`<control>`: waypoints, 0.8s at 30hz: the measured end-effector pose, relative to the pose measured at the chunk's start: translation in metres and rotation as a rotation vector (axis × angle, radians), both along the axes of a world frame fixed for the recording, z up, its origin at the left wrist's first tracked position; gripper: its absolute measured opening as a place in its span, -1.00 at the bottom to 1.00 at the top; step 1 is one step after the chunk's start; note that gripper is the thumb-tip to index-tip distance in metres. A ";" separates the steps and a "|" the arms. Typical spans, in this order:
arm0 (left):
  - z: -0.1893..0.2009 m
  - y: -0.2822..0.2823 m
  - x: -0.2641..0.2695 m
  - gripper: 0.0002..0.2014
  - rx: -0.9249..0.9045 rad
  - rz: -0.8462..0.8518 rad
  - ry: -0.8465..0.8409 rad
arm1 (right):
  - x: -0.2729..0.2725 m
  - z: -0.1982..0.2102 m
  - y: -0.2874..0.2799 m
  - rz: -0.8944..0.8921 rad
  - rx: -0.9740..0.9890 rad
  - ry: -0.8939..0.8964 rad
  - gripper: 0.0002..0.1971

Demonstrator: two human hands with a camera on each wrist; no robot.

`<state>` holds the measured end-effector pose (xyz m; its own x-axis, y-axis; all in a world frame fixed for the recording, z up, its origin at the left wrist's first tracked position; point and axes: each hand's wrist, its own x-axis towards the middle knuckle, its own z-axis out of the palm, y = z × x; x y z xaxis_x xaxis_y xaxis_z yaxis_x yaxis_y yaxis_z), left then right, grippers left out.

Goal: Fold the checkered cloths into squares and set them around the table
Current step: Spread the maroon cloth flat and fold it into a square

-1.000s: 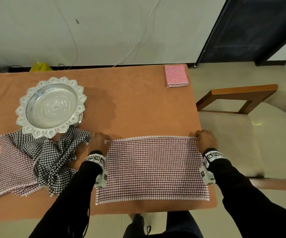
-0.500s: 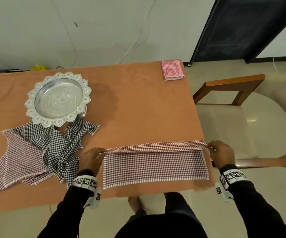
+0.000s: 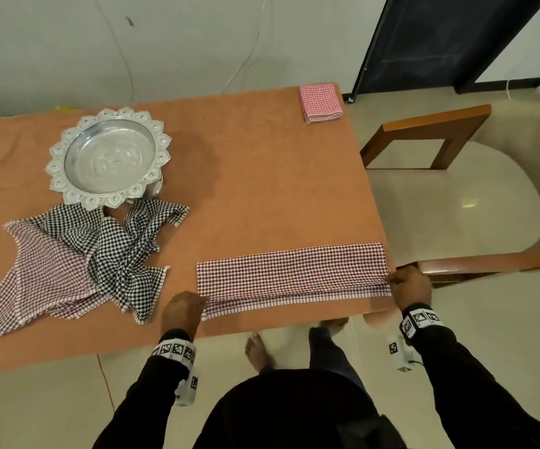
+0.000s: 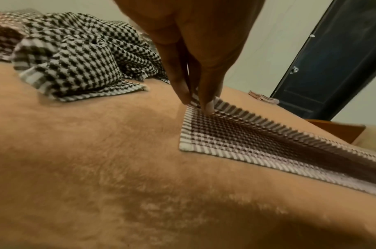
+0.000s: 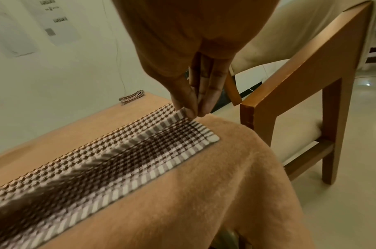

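A maroon checkered cloth point(image 3: 291, 273) lies folded over near the table's front right edge. My left hand point(image 3: 182, 311) pinches the upper layer's left corner point(image 4: 195, 101), held just above the lower layer. My right hand point(image 3: 409, 283) pinches the right corner point(image 5: 186, 112) at the table's edge. A folded red checkered square point(image 3: 319, 103) sits at the far right corner. A crumpled pile with a black checkered cloth point(image 3: 123, 251) and a maroon checkered one point(image 3: 35, 283) lies at the left.
An ornate silver tray point(image 3: 108, 158) stands at the back left, its rim over the pile. The orange table cover point(image 3: 262, 176) hangs over the front edge. A wooden chair with a cream seat point(image 3: 456, 205) stands close to the table's right side.
Both hands have drawn the cloth's far edge toward me, folding it over from a full spread to a narrow strip near the front edge.
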<state>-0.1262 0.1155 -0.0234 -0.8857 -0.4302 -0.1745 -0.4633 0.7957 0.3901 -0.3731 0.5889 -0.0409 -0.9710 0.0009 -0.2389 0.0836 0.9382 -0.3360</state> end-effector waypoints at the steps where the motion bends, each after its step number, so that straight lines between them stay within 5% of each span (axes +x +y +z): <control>1: -0.001 0.004 0.002 -0.93 -0.032 -0.013 -0.037 | 0.002 -0.003 0.003 -0.013 0.013 -0.003 -0.94; 9: -0.021 0.021 0.020 -0.76 -0.125 -0.122 -0.142 | 0.014 -0.017 0.009 0.065 0.077 -0.034 -0.93; 24: -0.035 0.023 0.030 -0.82 -0.065 -0.105 -0.125 | 0.024 -0.009 0.015 0.135 0.052 -0.017 -0.90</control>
<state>-0.0966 0.1388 -0.0583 -0.8995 -0.3504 -0.2610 -0.4181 0.8639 0.2808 -0.3488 0.6036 -0.0496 -0.9590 -0.1164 -0.2585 -0.0390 0.9573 -0.2864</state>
